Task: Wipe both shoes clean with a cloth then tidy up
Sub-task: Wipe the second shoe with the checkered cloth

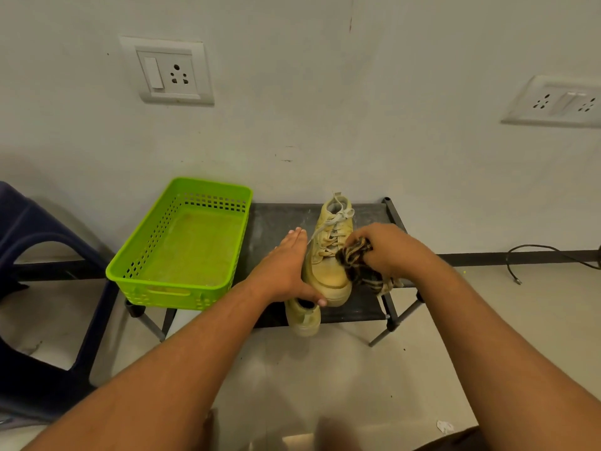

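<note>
A cream lace-up shoe (331, 255) stands on the dark low rack (279, 222), toe toward me. My left hand (286, 268) lies flat against its left side, fingers straight, thumb at the toe. My right hand (387, 249) grips a bunched black-and-tan striped cloth (356, 260) pressed on the shoe's right side. A second cream shoe (304, 317) sits below the rack's front edge, mostly hidden by my left hand.
A bright green perforated basket (182, 245) sits on the rack's left end. A dark blue plastic stool (42, 288) stands at the far left. A black cable (549, 252) lies on the floor at right. The wall stands directly behind the rack.
</note>
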